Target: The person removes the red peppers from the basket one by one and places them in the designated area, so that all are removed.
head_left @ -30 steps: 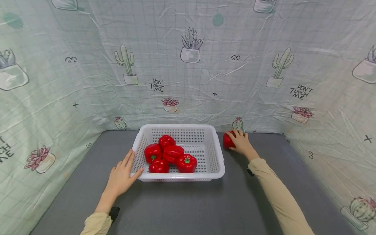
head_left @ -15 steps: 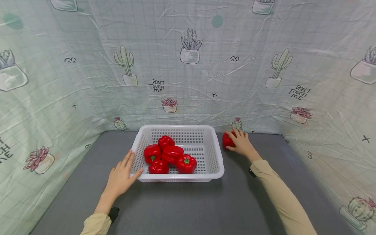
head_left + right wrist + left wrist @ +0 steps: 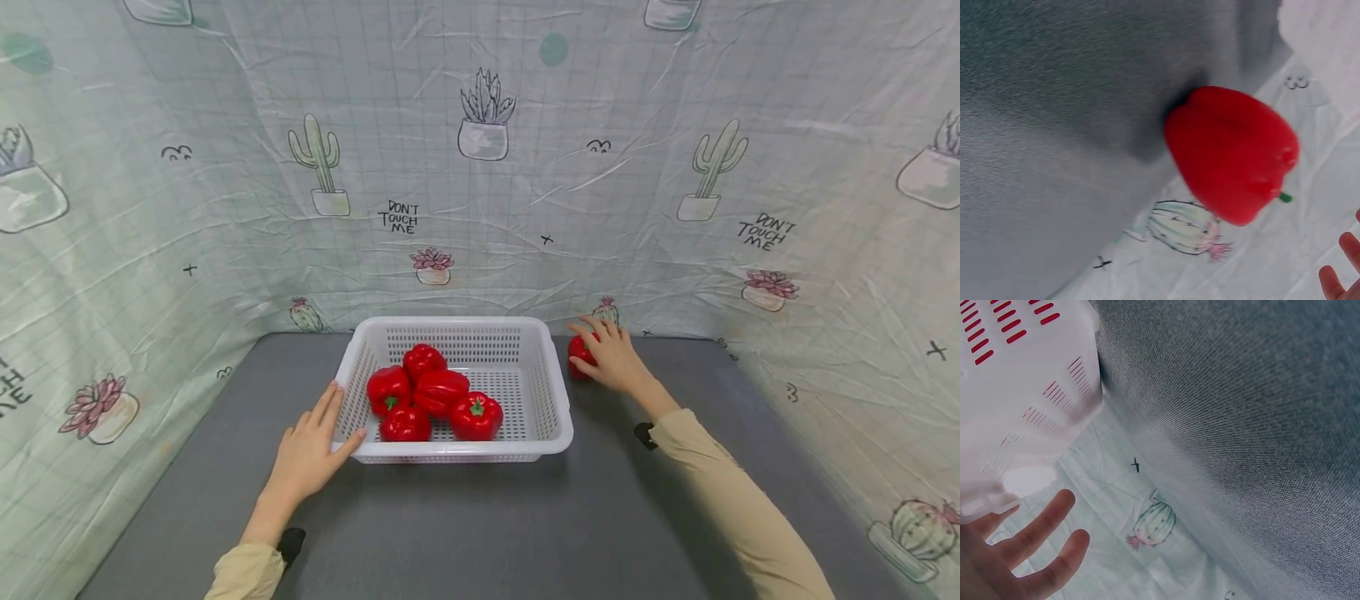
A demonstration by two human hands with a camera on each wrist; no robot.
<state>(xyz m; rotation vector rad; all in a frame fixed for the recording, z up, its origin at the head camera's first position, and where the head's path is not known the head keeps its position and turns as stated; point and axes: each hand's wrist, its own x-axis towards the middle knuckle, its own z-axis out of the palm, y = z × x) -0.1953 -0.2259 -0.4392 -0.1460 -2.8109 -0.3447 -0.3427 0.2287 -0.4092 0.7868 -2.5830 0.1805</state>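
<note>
A white slotted plastic basket stands on the grey tabletop with several red bell peppers in it, one of them near its front wall. My left hand rests at the basket's front left corner, fingers long along the rim; the left wrist view shows its fingers beside the basket wall. Right of the basket, another red bell pepper stands on the table. Over it is my right hand, fingers spread. In the right wrist view that pepper shows whole, its green stem visible, the fingertips apart from it.
A cactus-print cloth hangs behind and along both sides of the grey table. The lone pepper stands close to the back cloth and the basket's right wall.
My right hand has lifted off the lone pepper and loosened its fingers, uncovering more of it. The pepper stays in its place. My left hand has not moved from the basket.
</note>
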